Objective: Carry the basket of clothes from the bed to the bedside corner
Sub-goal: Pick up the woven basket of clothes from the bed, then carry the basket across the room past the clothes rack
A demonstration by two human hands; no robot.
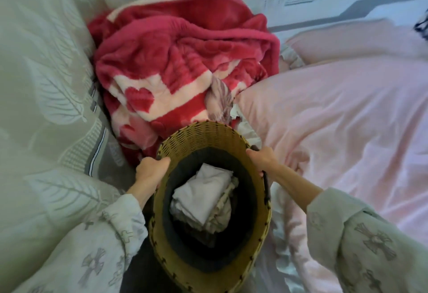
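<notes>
Grey-green leaf-patterned curtain [46, 89] fills the left side, one red heart-print blanket [176, 65] heaped beside it. One left hand [150, 170] has its fingers closed over the rim of the single woven basket [203, 137], held between two sleeved arms above the bed edge. Folded pale clothes [201, 197] sit inside, their number unclear. One right hand [264, 158] clasps the opposite dark handle, beside the pink duvet [347, 119].

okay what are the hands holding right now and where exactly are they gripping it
Both hold the woven basket of folded clothes: the left hand and right hand each grip a side handle at the rim, on opposite sides.
</notes>
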